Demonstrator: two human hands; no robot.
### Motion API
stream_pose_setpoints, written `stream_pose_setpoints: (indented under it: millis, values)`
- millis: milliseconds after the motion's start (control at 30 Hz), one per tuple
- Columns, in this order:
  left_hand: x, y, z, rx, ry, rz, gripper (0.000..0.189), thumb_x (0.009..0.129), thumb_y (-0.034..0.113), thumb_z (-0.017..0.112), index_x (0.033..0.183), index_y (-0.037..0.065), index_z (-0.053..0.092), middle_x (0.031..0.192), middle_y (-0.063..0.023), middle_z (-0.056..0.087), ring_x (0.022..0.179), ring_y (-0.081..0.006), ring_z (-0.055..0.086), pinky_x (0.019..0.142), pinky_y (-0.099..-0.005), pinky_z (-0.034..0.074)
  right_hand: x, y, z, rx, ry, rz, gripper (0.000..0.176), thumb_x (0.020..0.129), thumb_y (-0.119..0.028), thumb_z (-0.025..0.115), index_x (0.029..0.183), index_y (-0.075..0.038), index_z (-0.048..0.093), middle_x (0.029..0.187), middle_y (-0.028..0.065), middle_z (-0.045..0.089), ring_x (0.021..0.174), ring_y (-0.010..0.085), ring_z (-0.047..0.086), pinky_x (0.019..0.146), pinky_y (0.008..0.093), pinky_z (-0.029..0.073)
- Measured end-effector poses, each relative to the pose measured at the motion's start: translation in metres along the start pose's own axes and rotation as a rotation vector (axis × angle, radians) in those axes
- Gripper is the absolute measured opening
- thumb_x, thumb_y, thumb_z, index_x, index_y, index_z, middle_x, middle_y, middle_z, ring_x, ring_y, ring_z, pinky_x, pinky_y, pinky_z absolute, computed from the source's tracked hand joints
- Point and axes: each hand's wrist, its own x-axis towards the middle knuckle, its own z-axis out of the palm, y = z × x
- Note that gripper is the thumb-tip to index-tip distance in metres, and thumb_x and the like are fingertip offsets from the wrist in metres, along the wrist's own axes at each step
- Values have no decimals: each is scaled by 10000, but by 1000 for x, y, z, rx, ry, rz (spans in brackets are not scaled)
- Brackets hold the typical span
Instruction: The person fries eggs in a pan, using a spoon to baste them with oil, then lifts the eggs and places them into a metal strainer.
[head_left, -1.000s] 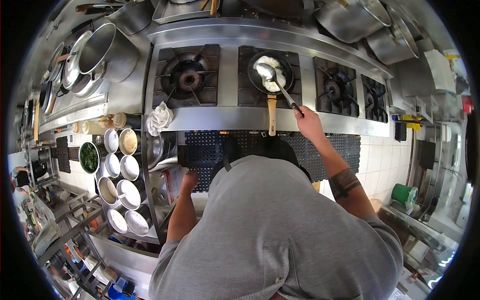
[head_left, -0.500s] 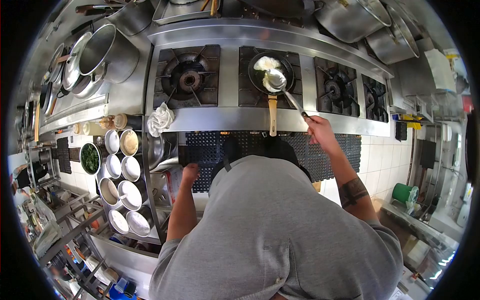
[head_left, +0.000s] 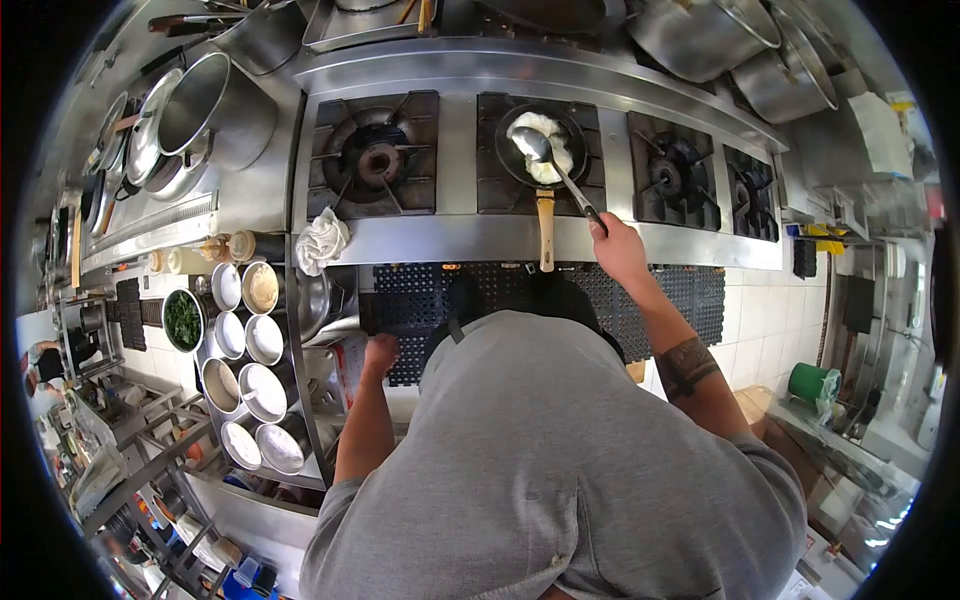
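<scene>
A large metal spoon with a black grip is held in my right hand, fingers wrapped around the handle. Its bowl rests over soft white food with pale yellow parts, which looks like egg. That food lies in a small dark frying pan on the second burner. The pan's pale wooden handle sticks out over the stove's front edge, with no hand on it. My left hand hangs low by my side, curled closed; nothing shows in it.
Left of the pan is an unlit-looking burner, with a crumpled white cloth at the stove's front corner. Several metal tubs and a bowl of greens stand to my left. Large pots sit further back.
My right hand has moved a little left and towards the stove. The spoon's bowl has shifted up and left across the white food. The pan and my left hand have stayed about where they were.
</scene>
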Motion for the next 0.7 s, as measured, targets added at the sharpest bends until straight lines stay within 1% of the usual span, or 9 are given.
stream_pose_setpoints:
  millis: [133, 200, 300, 333, 400, 533, 600, 633, 700]
  values:
    - [-22, 35, -5, -160, 50, -103, 223, 950, 232, 572, 924, 40, 683, 778, -58, 683, 650, -175, 682, 552, -352, 524, 3, -4, 7, 16, 14, -62, 279, 992, -302, 576, 1084, -47, 641, 827, 222, 690, 802, 433, 686, 705, 520, 548]
    - [-25, 40, -4, -184, 74, -169, 208, 953, 219, 577, 919, 40, 676, 756, -43, 663, 639, -158, 671, 535, -345, 507, -3, -10, 4, 432, -212, 249, 299, 1000, -308, 593, 1017, -13, 640, 706, 115, 641, 569, 257, 645, 532, 413, 539]
    - [21, -48, 19, 89, 60, 226, 159, 931, 181, 602, 906, 45, 680, 726, -51, 644, 622, -162, 669, 527, -347, 521, -11, 6, 0, 920, -438, 383, 304, 1006, -306, 609, 1014, -5, 652, 653, 20, 555, 442, 91, 489, 435, 302, 479]
    - [19, -46, 18, 88, 59, 227, 159, 931, 181, 602, 906, 45, 680, 726, -51, 644, 622, -162, 669, 527, -347, 521, -15, 9, -4, 919, -436, 384, 304, 1006, -306, 609, 1014, -5, 652, 653, 20, 555, 442, 91, 489, 435, 302, 479]
    - [10, -35, 15, 489, -63, 200, 287, 719, 259, 799, 886, 55, 686, 938, -165, 718, 894, -355, 711, 773, -477, 577, -24, 10, -19, 1035, -443, 472, 260, 1030, -249, 569, 1097, -14, 658, 652, -4, 530, 394, 59, 383, 447, 272, 457]
    - [9, -34, 13, 644, -142, 270, 279, 705, 255, 809, 878, 72, 690, 954, -160, 715, 924, -357, 700, 811, -487, 569, -30, 29, -37, 853, -386, 443, 288, 1020, -278, 585, 1106, -13, 658, 673, 52, 588, 432, 152, 476, 501, 340, 497]
    - [10, -34, 12, 660, -117, 277, 271, 705, 264, 806, 877, 82, 702, 951, -149, 716, 917, -350, 698, 786, -479, 574, -35, 31, -42, 72, 20, 27, 276, 1004, -262, 570, 1108, -15, 634, 788, 187, 694, 649, 350, 689, 640, 488, 544]
    - [19, -45, 15, 662, -118, 279, 271, 705, 264, 806, 877, 82, 702, 951, -149, 716, 917, -350, 698, 786, -479, 574, -35, 25, -49, -144, 24, 65, 276, 989, -259, 575, 1155, -45, 625, 903, 254, 702, 863, 467, 683, 762, 567, 516]
    - [37, -63, 20, 261, -70, 288, 126, 934, 140, 603, 977, 58, 688, 774, -42, 674, 623, -166, 687, 512, -329, 540, -34, 26, -45, -159, 88, 16, 275, 986, -268, 580, 1159, -59, 627, 891, 252, 701, 855, 475, 674, 758, 575, 511]
